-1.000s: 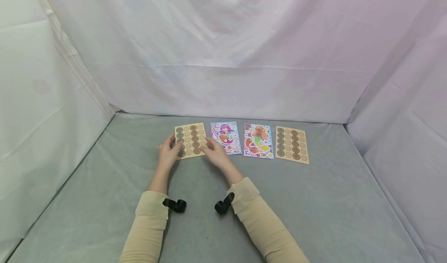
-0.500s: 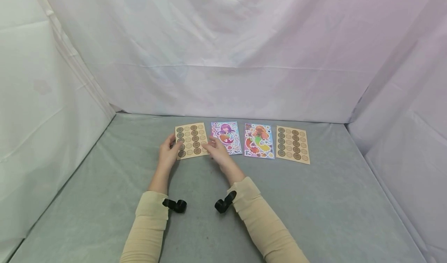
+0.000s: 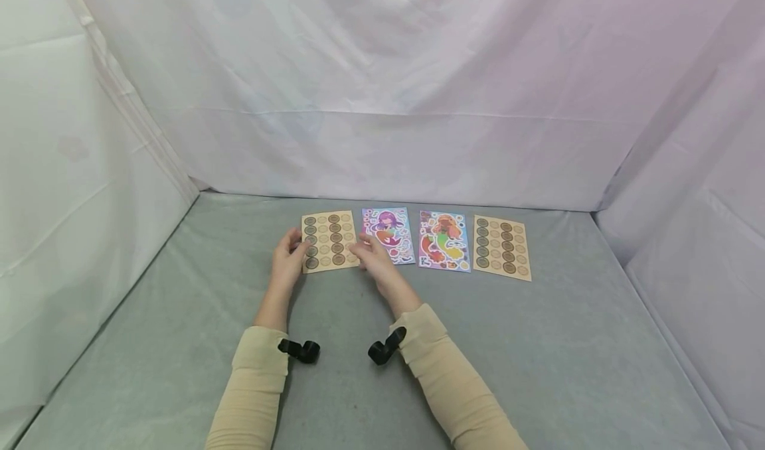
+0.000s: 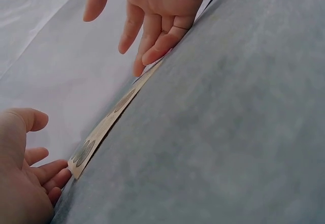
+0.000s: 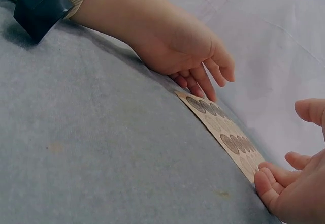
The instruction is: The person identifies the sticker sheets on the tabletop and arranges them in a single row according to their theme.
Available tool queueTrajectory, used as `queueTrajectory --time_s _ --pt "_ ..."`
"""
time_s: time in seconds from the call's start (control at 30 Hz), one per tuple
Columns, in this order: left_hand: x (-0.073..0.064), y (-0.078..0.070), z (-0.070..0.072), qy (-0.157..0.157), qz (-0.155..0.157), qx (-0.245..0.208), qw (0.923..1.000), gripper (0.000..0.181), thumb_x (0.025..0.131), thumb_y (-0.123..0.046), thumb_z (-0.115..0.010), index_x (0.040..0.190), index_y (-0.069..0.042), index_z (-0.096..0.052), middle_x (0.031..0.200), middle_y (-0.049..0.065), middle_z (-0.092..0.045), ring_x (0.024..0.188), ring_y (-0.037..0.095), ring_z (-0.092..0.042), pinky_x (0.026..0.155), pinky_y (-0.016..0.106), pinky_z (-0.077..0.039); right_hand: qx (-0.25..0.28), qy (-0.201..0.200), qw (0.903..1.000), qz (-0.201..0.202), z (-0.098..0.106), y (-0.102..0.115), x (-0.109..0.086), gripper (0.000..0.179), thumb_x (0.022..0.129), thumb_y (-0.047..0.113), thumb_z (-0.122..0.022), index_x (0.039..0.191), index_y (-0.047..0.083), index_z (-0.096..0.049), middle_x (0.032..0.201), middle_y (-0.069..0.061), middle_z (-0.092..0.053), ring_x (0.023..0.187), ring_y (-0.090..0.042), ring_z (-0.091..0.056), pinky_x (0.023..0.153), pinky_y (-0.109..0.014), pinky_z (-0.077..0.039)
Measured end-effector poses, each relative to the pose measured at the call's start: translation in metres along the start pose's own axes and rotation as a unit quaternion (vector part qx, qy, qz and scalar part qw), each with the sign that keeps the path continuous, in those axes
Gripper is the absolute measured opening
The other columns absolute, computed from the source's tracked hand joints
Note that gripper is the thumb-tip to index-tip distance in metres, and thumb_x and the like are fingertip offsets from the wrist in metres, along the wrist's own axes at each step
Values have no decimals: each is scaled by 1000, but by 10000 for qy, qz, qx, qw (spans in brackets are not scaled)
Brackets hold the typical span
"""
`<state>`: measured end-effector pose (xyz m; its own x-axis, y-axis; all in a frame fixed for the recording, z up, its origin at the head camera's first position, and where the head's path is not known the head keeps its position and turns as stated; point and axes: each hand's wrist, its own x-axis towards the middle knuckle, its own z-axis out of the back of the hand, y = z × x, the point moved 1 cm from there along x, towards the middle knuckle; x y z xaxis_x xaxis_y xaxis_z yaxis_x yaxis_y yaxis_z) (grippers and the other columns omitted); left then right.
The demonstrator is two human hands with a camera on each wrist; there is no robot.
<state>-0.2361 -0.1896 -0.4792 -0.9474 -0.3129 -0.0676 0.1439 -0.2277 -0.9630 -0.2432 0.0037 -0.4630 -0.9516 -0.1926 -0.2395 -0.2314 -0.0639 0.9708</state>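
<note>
A tan sheet of round stickers [image 3: 329, 242], in columns of dark and pale circles, lies flat at the left end of a row on the grey table. My left hand [image 3: 288, 259] is at its left edge, fingertips touching the border in the left wrist view. At the right edge is my right hand [image 3: 378, 262], its fingers loosely bent and touching the sheet's corner [image 5: 249, 176] in the right wrist view. Neither thumb pinches the sheet; both stand raised in the wrist views. The right hand partly covers a purple-haired mermaid sticker sheet [image 3: 388, 231].
Farther right lie an orange-haired mermaid sticker sheet [image 3: 444, 241] and another tan sheet of round stickers [image 3: 502, 247]. White cloth [image 3: 394, 151] rises behind the row and on both sides. Black wrist cameras [image 3: 387, 346] sit on both forearms.
My right hand has shifted slightly right, and the left tan sheet has moved a little right too. My left hand has stayed nearly still at the sheet's left edge.
</note>
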Motion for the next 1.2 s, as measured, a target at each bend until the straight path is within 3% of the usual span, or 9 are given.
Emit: queueTrajectory --time_s 0.33,0.63,1.0,1.2 --pt "1 1 1 -91 38 -21 9999 60 95 -19 -56 148 -5 -32 145 12 -42 131 26 -37 109 39 -31 -42 -23 10000 -13 -2 0 0 57 94 24 -59 144 4 -39 142 -19 -43 123 -28 -47 89 -36 -47" --pt "3 0 -2 -24 145 311 9994 62 96 -21 -54 150 -4 -28 149 16 -35 134 27 -34 110 39 -28 -102 42 9999 52 -1 1 3 58 93 23 -60 143 3 -39 132 -18 -53 102 -24 -57 77 -30 -48" --pt "-1 -2 0 31 237 -40 9997 60 96 -21 -55 149 -6 -30 150 13 -35 135 26 -32 111 38 -26 40 123 9999 91 -1 3 0 57 94 20 -59 143 0 -38 130 -19 -54 109 -30 -55 84 -37 -48" --pt "-1 -4 0 -125 309 -294 9990 58 95 -19 -57 148 -7 -34 149 11 -37 133 23 -34 111 38 -26 96 44 9999 62 -2 -2 3 55 94 21 -59 142 2 -40 130 -17 -55 111 -27 -55 85 -36 -49"
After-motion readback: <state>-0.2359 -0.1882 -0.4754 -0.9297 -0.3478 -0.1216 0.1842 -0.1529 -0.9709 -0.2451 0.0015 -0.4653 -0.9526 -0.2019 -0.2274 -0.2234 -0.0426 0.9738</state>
